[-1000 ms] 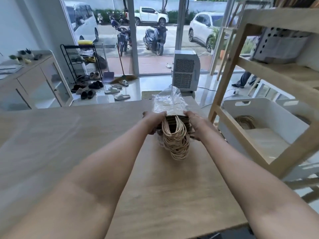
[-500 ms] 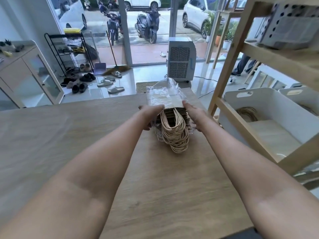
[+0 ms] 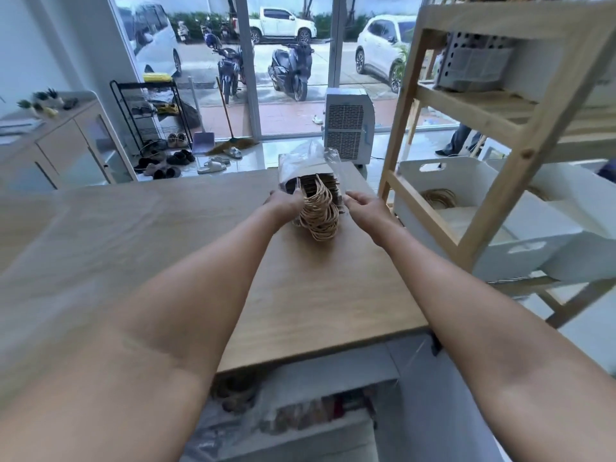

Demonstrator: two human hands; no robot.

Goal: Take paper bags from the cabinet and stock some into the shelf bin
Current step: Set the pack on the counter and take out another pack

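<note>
Left hand (image 3: 286, 202) and right hand (image 3: 366, 205) flank the paper bags (image 3: 318, 208) on the bench (image 3: 320, 288); left fingers grip the pack, right fingers relaxed, apart, steadying it for unwrapping.

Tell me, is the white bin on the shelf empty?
Not empty. The white bin on the shelf already holds flat paper bags with looped handles showing.

no readable text, labels or numbers anywhere, vehicle plates outside too small to read
</note>
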